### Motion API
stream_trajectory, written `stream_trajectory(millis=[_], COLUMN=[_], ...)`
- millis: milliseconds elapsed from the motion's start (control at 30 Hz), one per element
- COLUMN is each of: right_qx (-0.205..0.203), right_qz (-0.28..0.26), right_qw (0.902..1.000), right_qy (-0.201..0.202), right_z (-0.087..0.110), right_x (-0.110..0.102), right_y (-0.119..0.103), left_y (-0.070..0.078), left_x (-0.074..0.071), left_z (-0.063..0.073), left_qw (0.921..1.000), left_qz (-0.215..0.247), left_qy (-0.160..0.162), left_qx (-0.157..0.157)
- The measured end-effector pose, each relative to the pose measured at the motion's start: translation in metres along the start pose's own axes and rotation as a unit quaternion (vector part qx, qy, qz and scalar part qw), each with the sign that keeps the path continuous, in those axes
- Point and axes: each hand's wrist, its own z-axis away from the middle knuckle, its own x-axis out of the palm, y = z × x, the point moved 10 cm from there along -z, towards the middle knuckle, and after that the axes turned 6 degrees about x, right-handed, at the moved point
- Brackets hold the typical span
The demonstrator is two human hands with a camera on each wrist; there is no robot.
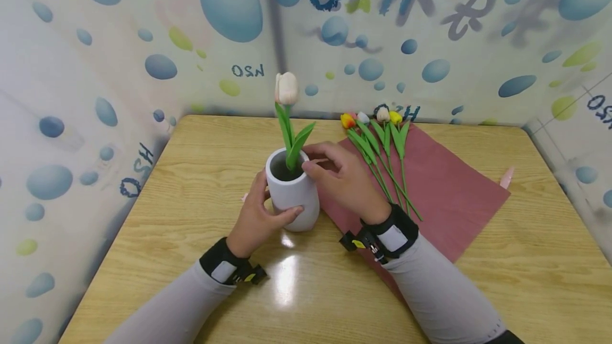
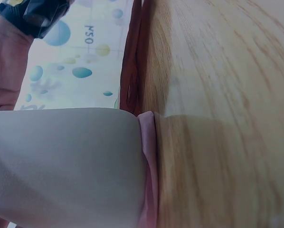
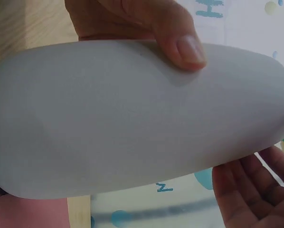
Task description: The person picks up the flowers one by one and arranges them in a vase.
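Note:
A white vase (image 1: 294,200) stands upright on the wooden table, with one pale pink-white tulip (image 1: 287,89) rising from its mouth. My left hand (image 1: 258,216) grips the vase low on its left side; its thumb (image 3: 189,50) lies across the front. At the right of the rim, my right hand (image 1: 341,174) holds the vase, thumb at the edge and index finger bent behind it. In the right wrist view, several fingers (image 3: 241,190) meet the wall near the mouth. The tulip's lower stem is hidden inside.
Several artificial tulips (image 1: 389,147), orange, yellow and pale, lie on dark pink wrapping paper (image 1: 444,190) to the right. A pink strip (image 2: 150,166) shows by the vase's base. Another pink piece (image 1: 508,178) pokes out at the paper's right corner. A patterned wall backdrop (image 1: 373,46) stands behind the table.

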Motion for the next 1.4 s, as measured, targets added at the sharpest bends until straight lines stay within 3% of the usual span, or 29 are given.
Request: stream_trajectory(millis=[200,367,600,833,1033,1167,1400], right_qx=[-0.014,0.003,0.056,0.144,0.214,0.233,0.264], right_qz=[0.0,0.004,-0.027,0.041,0.131,0.193,0.248], right_qw=[0.9999,0.9997,0.9911,0.9746,0.96,0.9504,0.9319], right_qy=[-0.009,0.025,0.118,0.167,0.124,0.071,0.002], right_z=[0.009,0.012,0.012,0.015,0.013,0.011,0.01], right_x=[-0.006,-0.033,-0.095,-0.136,-0.144,-0.139,-0.126], right_y=[-0.004,0.005,0.032,0.065,0.1,0.119,0.148], left_y=[0.0,0.001,0.002,0.0,0.0,0.001,0.001], left_x=[-0.001,-0.001,0.0,0.0,0.0,0.0,0.0], left_z=[0.0,-0.001,-0.002,-0.001,0.0,-0.001,-0.002], left_qw=[1.0,1.0,0.9999,0.9999,0.9999,0.9998,0.9999], left_qz=[0.0,0.002,0.004,0.006,0.011,0.013,0.009], left_qy=[0.003,0.004,0.002,0.001,0.001,0.001,0.002], left_qx=[0.0,0.005,0.011,0.008,0.013,0.014,0.011])
